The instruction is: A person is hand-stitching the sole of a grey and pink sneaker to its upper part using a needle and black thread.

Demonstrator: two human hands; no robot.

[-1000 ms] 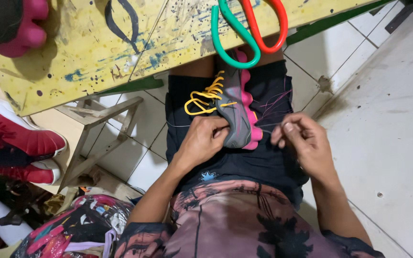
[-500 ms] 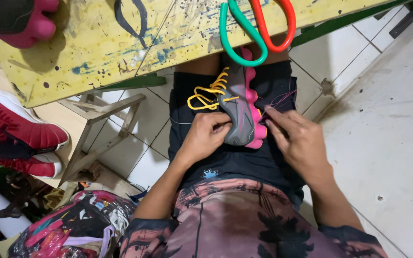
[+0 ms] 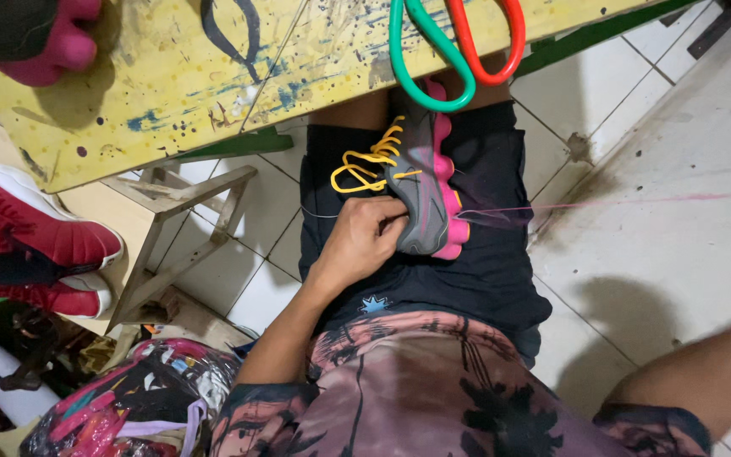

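Observation:
A grey shoe (image 3: 420, 190) with a pink sole and yellow laces (image 3: 367, 162) lies on my lap, on dark shorts. My left hand (image 3: 364, 241) grips the shoe's near end and holds it steady. A thin pink thread (image 3: 602, 201) runs taut from the shoe's sole side out to the right. My right hand is outside the picture; only its forearm (image 3: 704, 372) shows at the lower right corner.
A paint-stained yellow workbench (image 3: 171, 76) spans the top, with green-handled and red-handled scissors (image 3: 454, 46) hanging over its edge above the shoe. Red-and-white shoes (image 3: 35, 245) sit at the left, a plastic bag of items (image 3: 129, 406) below them. White floor tiles lie to the right.
My right hand has pulled away from the shoe to the right and left the view, drawing the pink thread taut. The left hand stays on the shoe.

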